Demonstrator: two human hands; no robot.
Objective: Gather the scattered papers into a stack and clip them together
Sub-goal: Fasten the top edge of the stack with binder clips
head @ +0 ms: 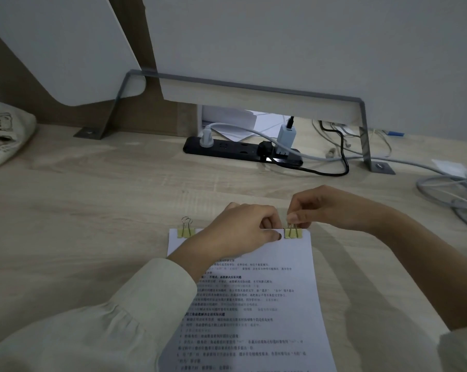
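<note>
Right hand (307, 208) is pinching the wire handles of the yellow binder clip (293, 233) just below its fingertips, left hand (243, 232) is pressing fingers-together on the paper stack (267, 291) beside it (second clip (186, 231) is sitting off to the left hand's left)

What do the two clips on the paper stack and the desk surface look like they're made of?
Binder clips: likely painted metal, yellow bodies with thin shiny wire handles. Desk: pale wood-grain, matte, probably laminate; streaked grain with faint seams.

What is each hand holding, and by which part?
Right hand pinches the right binder clip's wire handles; left hand presses the paper stack's top edge.
</note>
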